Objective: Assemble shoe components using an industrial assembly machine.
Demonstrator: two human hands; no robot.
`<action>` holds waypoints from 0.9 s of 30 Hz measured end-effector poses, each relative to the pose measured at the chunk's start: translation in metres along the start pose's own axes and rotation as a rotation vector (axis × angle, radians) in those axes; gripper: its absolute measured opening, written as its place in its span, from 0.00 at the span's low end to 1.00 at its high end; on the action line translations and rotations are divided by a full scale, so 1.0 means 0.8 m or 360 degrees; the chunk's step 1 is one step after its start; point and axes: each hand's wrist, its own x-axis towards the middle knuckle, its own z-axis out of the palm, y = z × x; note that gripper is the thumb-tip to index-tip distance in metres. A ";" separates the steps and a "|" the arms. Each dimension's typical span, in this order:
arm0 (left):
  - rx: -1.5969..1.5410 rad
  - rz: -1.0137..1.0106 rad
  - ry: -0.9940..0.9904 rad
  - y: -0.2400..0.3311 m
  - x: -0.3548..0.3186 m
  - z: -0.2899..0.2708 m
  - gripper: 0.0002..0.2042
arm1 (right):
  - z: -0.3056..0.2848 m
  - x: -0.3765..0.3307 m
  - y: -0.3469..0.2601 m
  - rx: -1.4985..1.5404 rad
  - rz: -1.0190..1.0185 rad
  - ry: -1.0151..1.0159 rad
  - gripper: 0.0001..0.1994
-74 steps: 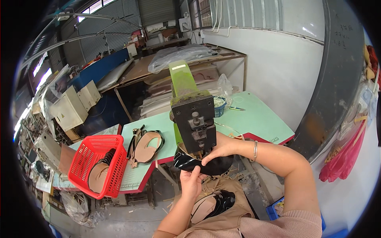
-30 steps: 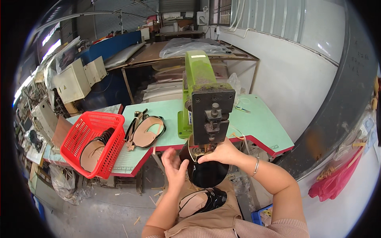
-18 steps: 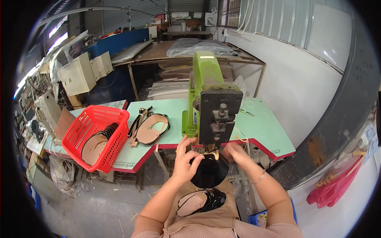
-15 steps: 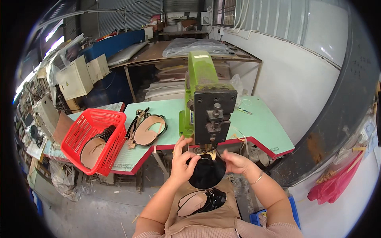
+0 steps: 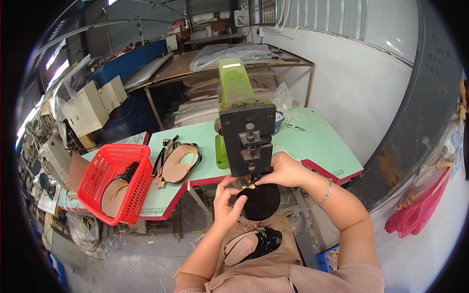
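My left hand [image 5: 227,204] and my right hand [image 5: 282,169] both hold a black shoe piece [image 5: 260,200] under the dark head of a green press machine [image 5: 243,126]. A small gold ornament [image 5: 250,186] sits on the piece right below the machine's punch. My left thumb and fingers pinch the piece's near edge, while my right hand grips its far side beside the machine head. Another black shoe upper with a tan insole [image 5: 251,244] lies in my lap on a tan apron.
A light green table [image 5: 320,142] with red edging carries the machine. Sandal soles with straps [image 5: 177,159] lie to its left. A red plastic basket [image 5: 115,179] with more soles stands at the left end. White wall on the right, cluttered shelves behind.
My left hand rose from open and apart below the machine to gripping the black piece. The piece now sits steady under the punch, held from both sides.
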 end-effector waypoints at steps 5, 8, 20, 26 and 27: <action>0.0001 -0.0024 0.0018 -0.001 0.007 0.002 0.08 | 0.001 -0.001 0.010 0.0023 0.0007 0.0010 0.14; -0.0085 -0.0046 0.0028 -0.001 0.006 0.004 0.08 | 0.003 -0.002 0.008 0.0176 0.0061 0.0026 0.14; -0.0841 -0.0380 0.0115 -0.023 0.002 0.009 0.06 | 0.038 -0.010 0.012 0.0411 0.0197 0.0335 0.09; -0.1208 -0.0677 -0.0024 -0.022 0.015 0.001 0.07 | 0.083 -0.019 0.055 0.1077 0.0009 0.0734 0.08; -0.1260 -0.0717 -0.0074 -0.030 0.019 -0.004 0.07 | 0.095 -0.020 0.055 0.1179 -0.0006 0.0828 0.07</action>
